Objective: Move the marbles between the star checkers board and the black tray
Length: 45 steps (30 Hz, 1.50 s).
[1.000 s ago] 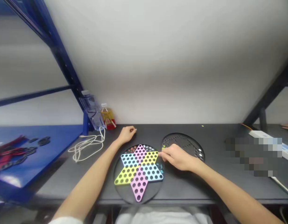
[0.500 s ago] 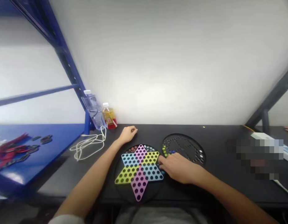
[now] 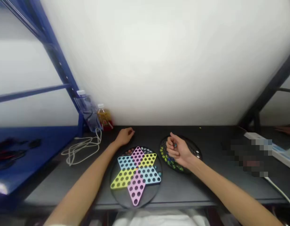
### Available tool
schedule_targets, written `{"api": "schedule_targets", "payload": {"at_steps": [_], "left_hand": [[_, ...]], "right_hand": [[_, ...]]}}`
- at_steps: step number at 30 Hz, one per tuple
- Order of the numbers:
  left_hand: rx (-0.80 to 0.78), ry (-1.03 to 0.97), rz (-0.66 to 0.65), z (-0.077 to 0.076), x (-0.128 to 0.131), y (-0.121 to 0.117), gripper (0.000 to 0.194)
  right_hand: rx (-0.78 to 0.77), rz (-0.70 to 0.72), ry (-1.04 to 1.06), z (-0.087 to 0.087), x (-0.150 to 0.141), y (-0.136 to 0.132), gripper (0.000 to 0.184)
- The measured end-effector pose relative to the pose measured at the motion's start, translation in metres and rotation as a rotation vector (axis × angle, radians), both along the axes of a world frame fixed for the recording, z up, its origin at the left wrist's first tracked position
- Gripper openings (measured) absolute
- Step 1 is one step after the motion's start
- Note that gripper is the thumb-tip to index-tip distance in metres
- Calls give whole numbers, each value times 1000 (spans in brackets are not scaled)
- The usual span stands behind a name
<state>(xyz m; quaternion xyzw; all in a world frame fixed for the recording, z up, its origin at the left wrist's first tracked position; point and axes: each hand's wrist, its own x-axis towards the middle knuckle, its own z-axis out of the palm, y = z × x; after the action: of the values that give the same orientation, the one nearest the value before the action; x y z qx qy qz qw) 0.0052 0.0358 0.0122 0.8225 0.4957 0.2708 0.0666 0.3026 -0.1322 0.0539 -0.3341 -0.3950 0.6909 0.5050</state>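
Observation:
A round Chinese-checkers board (image 3: 135, 177) with a pink, yellow and blue star lies at the front of the black table. Beside it on the right sits a round black tray (image 3: 194, 150) with green, blue and white marbles in its holes. My right hand (image 3: 176, 150) hovers over that tray, palm turned up, fingers curled round a few small marbles. My left hand (image 3: 125, 136) rests on the table just behind the board's far edge, fingers loosely curled, nothing visible in it.
A white cable (image 3: 82, 149) lies coiled left of the board. A clear water bottle (image 3: 86, 108) and a small yellow drink bottle (image 3: 103, 118) stand by the blue rack post (image 3: 60, 66). A white box (image 3: 274, 147) and cord lie at the right. A blue shelf (image 3: 18, 157) is at the left.
My right hand has lifted from the gap between board and tray, turned palm up and closed on marbles above the tray. The view has shifted slightly. My left hand has stayed put.

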Motion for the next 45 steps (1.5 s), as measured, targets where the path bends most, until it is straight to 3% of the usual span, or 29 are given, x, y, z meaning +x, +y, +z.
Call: {"api": "schedule_targets", "payload": {"at_steps": [2,4,8,10,13,19,24,29,33,36,40,42,45], "left_hand": [[-8,4,-2,1,1,-1,31],[-1,9,-7,2,1,-3,31],[17,23,-15,3,1,-5,29],[13,30,-14,3,1,-5,28],[10,36,4,1,1,-5,27],[9,59,16,1,1,-6,27],[5,64,-4,3,1,-7,27],[2,73,2,4,2,-7,27],[2,85,0,4,2,-6,26],[14,97,-3,5,2,-7,26],[8,107,1,6,3,-9,25],[6,114,6,6,3,-10,25],[10,126,9,6,3,-10,24]], "right_hand": [[97,-122,-208,-4,-3,-2,55],[295,-159,-545,-4,-5,-6,59],[739,76,-1152,5,-8,-21,43],[838,180,-1309,10,-11,-28,30],[890,270,-1422,12,-15,-35,27],[868,294,-1454,8,-21,-36,25],[790,166,-1293,9,-16,-30,20],[436,63,-731,11,0,-14,23],[157,135,-164,7,15,-1,27],[81,179,23,5,20,3,23],[76,194,-105,1,11,-1,40],[208,171,-369,1,4,-5,50],[542,115,-873,2,-3,-13,51]]}}
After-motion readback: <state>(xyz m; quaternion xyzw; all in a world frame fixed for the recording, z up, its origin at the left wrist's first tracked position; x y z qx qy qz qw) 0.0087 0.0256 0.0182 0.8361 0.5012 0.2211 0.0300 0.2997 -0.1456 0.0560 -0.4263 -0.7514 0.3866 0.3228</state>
